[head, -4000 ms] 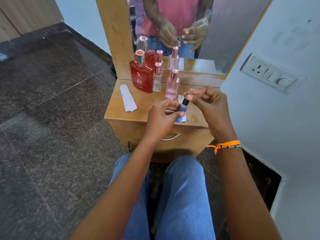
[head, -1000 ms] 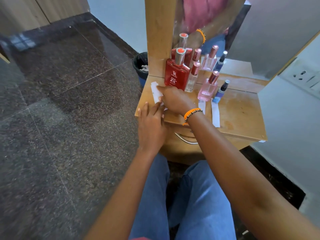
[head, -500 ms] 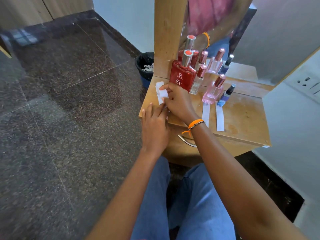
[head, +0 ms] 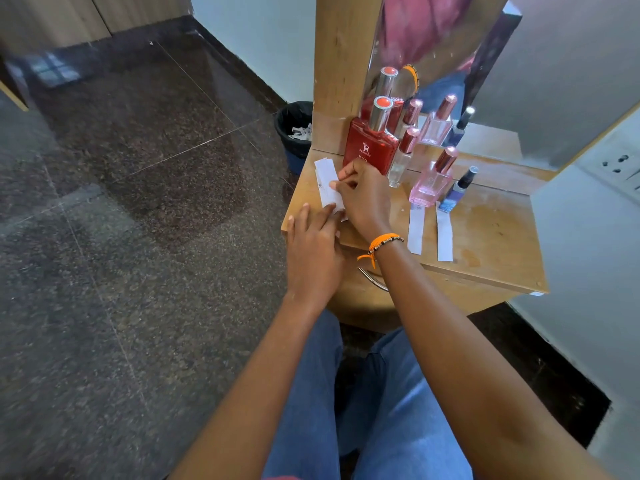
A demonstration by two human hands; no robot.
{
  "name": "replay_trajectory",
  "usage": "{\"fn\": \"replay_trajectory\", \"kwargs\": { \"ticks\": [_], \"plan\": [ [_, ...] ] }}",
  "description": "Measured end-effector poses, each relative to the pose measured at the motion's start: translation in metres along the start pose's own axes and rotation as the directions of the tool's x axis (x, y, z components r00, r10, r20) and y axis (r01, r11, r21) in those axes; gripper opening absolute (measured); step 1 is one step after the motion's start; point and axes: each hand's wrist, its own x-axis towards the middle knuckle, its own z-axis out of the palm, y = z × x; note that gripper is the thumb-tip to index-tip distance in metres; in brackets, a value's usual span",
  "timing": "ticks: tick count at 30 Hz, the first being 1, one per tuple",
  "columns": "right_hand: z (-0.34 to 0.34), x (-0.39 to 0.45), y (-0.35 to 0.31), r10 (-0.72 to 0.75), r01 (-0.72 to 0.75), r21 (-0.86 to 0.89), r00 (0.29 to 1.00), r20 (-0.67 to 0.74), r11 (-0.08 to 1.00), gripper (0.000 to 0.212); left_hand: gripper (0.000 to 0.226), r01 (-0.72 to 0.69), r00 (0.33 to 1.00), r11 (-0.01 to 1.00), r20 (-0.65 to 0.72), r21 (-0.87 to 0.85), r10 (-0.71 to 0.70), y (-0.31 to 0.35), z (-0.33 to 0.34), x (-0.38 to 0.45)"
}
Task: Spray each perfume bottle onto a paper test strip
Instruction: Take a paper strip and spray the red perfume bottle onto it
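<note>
1. You are picking a fresh strip: your right hand (head: 363, 199) pinches the top sheet of the paper stack (head: 329, 183) at the tabletop's (head: 491, 237) left edge.
2. Your left hand (head: 313, 244) lies flat and open, fingertips pinning the stack's near end, it seems.
3. Two used strips (head: 429, 232) lie before the pink bottle (head: 431, 183) and blue bottle (head: 457, 194).
4. Next, lift one sheet free, then take the slim clear bottle (head: 401, 161) or the red bottle (head: 370, 143).
</note>
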Motion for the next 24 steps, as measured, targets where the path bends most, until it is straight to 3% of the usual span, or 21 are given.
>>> {"fn": "replay_trajectory", "kwargs": {
  "ticks": [7, 17, 21, 24],
  "plan": [
    [0.003, 0.000, 0.003, -0.087, 0.086, -0.104, 0.996, -0.004, 0.991, 0.007, 0.045, 0.015, 1.000, 1.000, 0.010, -0.011, -0.015, -0.001, 0.000, 0.001],
    [-0.004, -0.011, 0.004, -0.151, 0.154, 0.088, 0.988, -0.040, 0.984, 0.009, 0.046, 0.023, 0.997, 0.976, -0.066, -0.215, -0.038, 0.002, -0.005, 0.002],
    [-0.008, -0.016, 0.005, -0.165, 0.174, 0.116, 0.983, -0.081, 0.978, 0.015, 0.035, 0.040, 0.987, 0.921, -0.127, -0.389, -0.096, 0.000, -0.006, 0.005],
    [-0.008, -0.017, 0.006, -0.166, 0.172, 0.094, 0.984, -0.068, 0.981, 0.016, 0.027, 0.067, 0.986, 0.918, -0.113, -0.391, -0.120, -0.002, -0.007, 0.008]
  ]
}}
